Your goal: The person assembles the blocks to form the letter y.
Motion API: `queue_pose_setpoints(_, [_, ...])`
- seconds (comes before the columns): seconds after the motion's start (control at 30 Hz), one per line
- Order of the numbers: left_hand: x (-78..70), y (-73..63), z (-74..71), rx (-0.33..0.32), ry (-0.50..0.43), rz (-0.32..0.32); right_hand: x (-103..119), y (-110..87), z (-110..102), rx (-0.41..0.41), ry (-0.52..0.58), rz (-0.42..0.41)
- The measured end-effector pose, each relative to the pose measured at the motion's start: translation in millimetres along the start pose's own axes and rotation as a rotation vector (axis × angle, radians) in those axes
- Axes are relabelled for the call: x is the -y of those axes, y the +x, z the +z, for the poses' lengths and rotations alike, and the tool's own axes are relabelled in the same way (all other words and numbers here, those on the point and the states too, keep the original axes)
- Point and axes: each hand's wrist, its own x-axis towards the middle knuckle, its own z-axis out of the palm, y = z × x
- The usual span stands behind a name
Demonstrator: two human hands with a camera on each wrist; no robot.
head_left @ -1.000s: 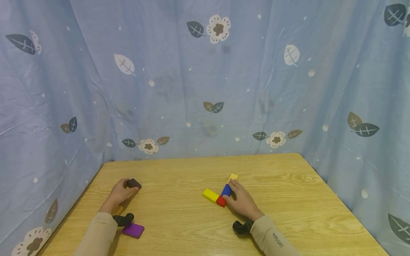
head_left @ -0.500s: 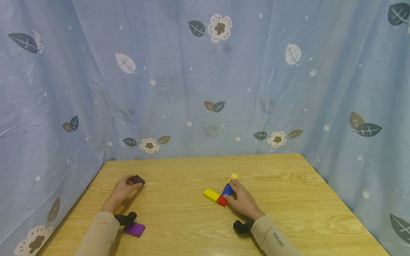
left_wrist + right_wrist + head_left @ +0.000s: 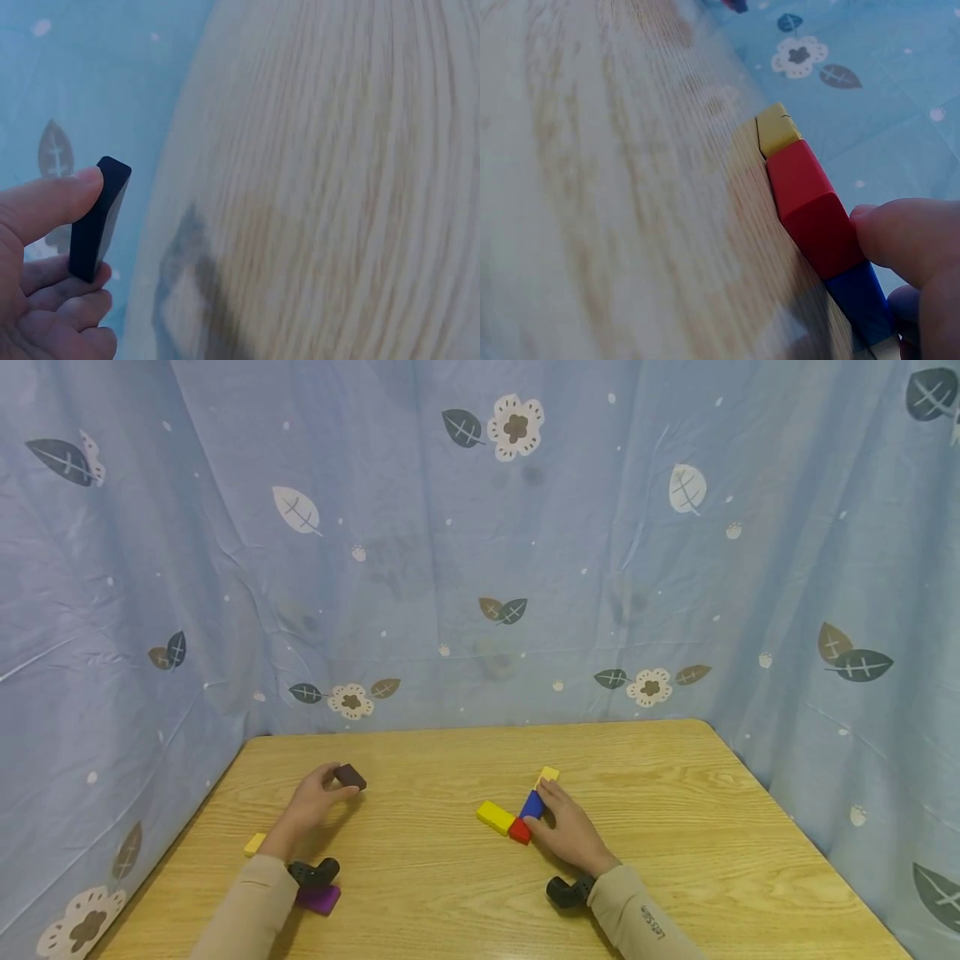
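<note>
My left hand (image 3: 309,803) pinches a dark, almost black block (image 3: 351,777) between thumb and fingers; its shadow falls on the wood below. The left wrist view shows the thumb on one face of that block (image 3: 101,217). My right hand (image 3: 573,838) touches a bent row of blocks, thumb against the red block (image 3: 519,831) and fingertips near the blue block (image 3: 532,805) and a pale yellow block (image 3: 549,775). At the row's left end lies a bright yellow block (image 3: 495,817). The right fingers are partly hidden in the right wrist view.
A purple block (image 3: 321,900) lies under the left wrist's black camera (image 3: 315,872), partly covered. Left of that forearm is a yellow block (image 3: 255,844). Blue patterned curtain (image 3: 450,568) stands behind and beside the wooden table (image 3: 420,893).
My left hand has moved right and slightly away with the dark block, uncovering more of the yellow block at left. The right hand and its row of blocks stay put.
</note>
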Motion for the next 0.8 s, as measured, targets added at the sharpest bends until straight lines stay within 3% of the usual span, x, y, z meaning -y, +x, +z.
queue_pose_setpoints(0.3, [-22.4,1.7,14.6,0.021,0.008,0.046,1,0.4,-1,0.002,0.005,0.003])
queue_pose_setpoints(0.8, [-33.2,1.9,38.5,0.001,-0.051,0.087,-1,-0.5,2,0.004,-0.007,0.009])
